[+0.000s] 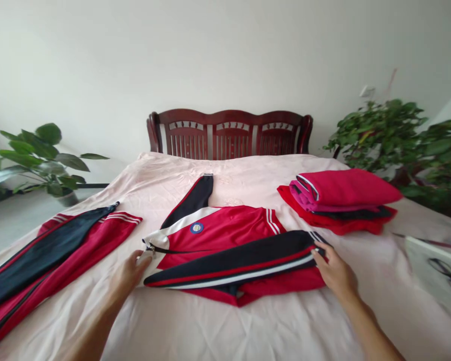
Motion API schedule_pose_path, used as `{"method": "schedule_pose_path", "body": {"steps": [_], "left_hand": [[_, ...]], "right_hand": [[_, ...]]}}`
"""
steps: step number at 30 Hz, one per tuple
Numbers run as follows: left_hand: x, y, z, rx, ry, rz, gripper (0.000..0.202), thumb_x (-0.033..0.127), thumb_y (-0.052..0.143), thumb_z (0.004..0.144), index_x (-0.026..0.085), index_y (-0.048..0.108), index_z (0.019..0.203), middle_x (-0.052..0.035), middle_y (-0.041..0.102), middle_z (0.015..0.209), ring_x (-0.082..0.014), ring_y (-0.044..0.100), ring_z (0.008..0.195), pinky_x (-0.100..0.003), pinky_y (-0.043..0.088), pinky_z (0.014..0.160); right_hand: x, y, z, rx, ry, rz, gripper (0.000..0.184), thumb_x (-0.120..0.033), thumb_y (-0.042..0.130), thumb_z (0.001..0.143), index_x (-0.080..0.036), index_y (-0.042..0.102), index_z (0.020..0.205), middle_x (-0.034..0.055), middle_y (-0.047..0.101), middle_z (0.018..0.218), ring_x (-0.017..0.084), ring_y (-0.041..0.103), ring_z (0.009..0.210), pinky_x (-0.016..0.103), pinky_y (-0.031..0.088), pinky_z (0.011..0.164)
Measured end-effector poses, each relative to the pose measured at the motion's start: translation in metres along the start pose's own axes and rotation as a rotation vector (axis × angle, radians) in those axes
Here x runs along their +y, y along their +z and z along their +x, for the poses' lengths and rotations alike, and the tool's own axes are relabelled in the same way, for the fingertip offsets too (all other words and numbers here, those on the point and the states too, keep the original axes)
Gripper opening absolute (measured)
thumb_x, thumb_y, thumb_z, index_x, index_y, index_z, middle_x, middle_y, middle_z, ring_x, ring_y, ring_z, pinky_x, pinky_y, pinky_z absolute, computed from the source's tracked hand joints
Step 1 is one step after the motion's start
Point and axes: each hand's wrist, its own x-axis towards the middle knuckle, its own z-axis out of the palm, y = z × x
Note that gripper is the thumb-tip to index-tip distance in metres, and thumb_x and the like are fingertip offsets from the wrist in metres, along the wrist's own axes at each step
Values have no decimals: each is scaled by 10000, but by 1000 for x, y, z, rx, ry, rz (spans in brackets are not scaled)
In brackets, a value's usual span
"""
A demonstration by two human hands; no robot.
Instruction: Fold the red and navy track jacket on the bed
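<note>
A red track jacket (225, 240) lies flat in the middle of the bed (248, 170), just in front of the wooden headboard (231, 131). It has white shoulder panels and a zip at the collar, and one navy sleeve with red and white stripes is folded across its front. On the chest sits a small round blue badge (197, 228); its lettering is too small to read. A second navy sleeve points up toward the headboard.

The left hand (130, 273) rests on the jacket's white collar end beside the zip, fingers curled over the cloth; whether it pinches the fabric cannot be told. The right hand (336, 273) lies at the cuff end of the folded sleeve, fingertips pressed on the striped edge, not visibly closed around it.

Left of the jacket, near the bed's edge, red track trousers (56, 250) with a navy panel and white stripes lie spread out. Right of the jacket, closer to the headboard, sits a stack of folded red clothes (338, 200), one layer pink. Leafy potted plants stand on both sides of the bed, one left (41, 158), one right (394, 135).
</note>
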Motion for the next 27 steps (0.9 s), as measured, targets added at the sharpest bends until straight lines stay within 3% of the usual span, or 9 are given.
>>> {"method": "schedule_pose_path", "body": {"steps": [6,8,11,14,17,21,24,27], "left_hand": [[-2,7,-11,-42,-21,95,529,567,397,905,199,627,1208,-128,733,1056,-324,679,975,-376,487,756],[-1,5,-17,24,5,138,563,551,369,922,177,570,1292,-143,699,1136,-324,661,1022,-391,491,799],[12,2,-36,203,185,181,536,514,392,935,186,550,1328,-144,642,1251,-325,617,1101,-423,480,898],[38,7,-64,110,502,102,443,485,499,919,245,602,1277,-95,647,1276,-301,581,1175,-422,450,992],[65,20,-87,-55,720,22,507,414,622,868,262,559,1348,-83,629,1329,-301,526,1262,-457,395,1069],[82,31,-100,-145,659,15,590,192,621,803,239,529,1384,-89,662,1210,-280,579,1145,-448,425,1014],[80,25,-101,-176,647,-9,461,62,533,756,233,657,1167,-61,667,1019,-234,606,986,-372,455,896],[67,12,-107,-161,740,-87,294,26,483,735,214,662,873,-49,636,893,-206,583,880,-327,444,792]], "right_hand": [[10,20,1,-93,3,-108,606,-557,284,947,-255,466,1440,133,701,1195,331,676,1045,438,496,874],[15,19,2,-107,43,-49,637,-580,310,932,-232,456,1445,136,689,1220,332,663,1080,434,496,891],[21,14,11,-93,97,51,714,-598,355,906,-183,393,1485,149,671,1246,353,631,1138,471,473,951],[20,14,25,-39,128,199,836,-579,521,819,-99,373,1487,207,653,1251,389,602,1171,521,452,982],[3,12,34,49,82,382,755,-434,625,723,-90,497,1383,199,670,1202,357,612,1150,477,472,974],[-48,-5,17,165,-133,917,662,-374,618,698,-141,542,1314,109,695,1128,256,656,1029,382,519,918],[-83,-24,-11,96,-247,1206,544,-354,614,716,-189,593,1234,60,709,1096,220,661,1010,360,527,912],[-90,-37,-36,-21,-189,1256,463,-317,591,690,-199,633,1136,44,735,1016,230,678,980,354,544,868]]}}
